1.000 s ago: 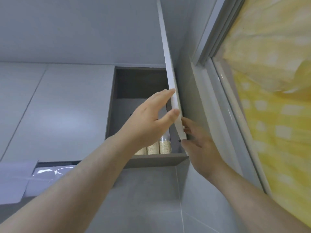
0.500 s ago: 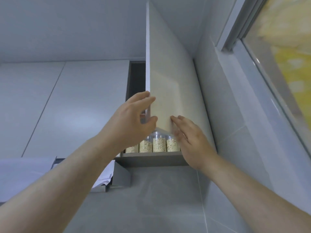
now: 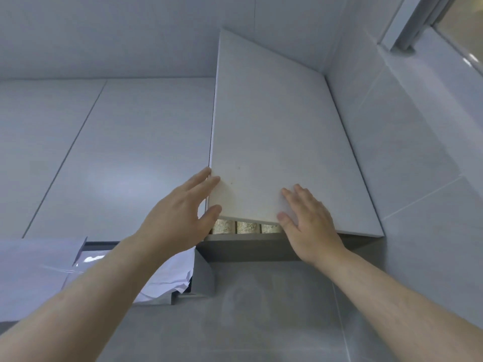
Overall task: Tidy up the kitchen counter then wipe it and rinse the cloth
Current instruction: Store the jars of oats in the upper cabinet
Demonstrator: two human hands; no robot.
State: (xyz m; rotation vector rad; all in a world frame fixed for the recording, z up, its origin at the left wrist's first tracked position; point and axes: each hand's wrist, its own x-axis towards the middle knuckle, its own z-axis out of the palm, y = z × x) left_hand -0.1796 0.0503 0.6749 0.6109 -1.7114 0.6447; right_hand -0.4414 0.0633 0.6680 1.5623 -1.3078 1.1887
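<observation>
I look up at a white wall cabinet door that stands only a little ajar. My left hand touches its free left edge with straight fingers and the thumb near the lower corner. My right hand lies flat on the door's front, close to its bottom edge. Under the door's lower edge, several clear jars of pale grains show on the grey cabinet shelf. The rest of the cabinet's inside is hidden by the door.
Closed white cabinet doors run to the left. A range hood wrapped in white paper and plastic hangs at lower left. Grey tiled wall lies below, and a window frame is at upper right.
The cabinet door has swung from wide open to almost closed. My right hand went from its edge to flat on its front; my left hand followed the free edge.
</observation>
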